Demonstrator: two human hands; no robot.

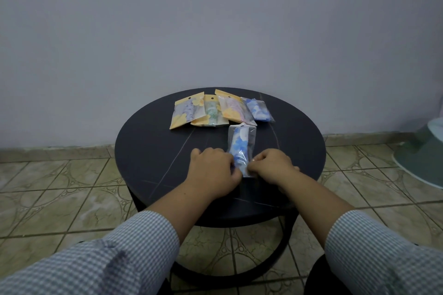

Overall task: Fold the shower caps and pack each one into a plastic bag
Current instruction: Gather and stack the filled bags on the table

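apparently both hands [242, 170] pinching bag [241, 145], mid-table [148, 151]

Bare tabletop [148, 151] lies open left of both hands; four packed bags [215, 110] crowd the far edge.

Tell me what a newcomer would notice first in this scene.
First, the two hands at the near middle of the round dark table: the left hand and right hand each have a grip on the near end of a clear bag holding a blue flowered cap. Next, the row of four packed bags along the table's far edge, by the wall.
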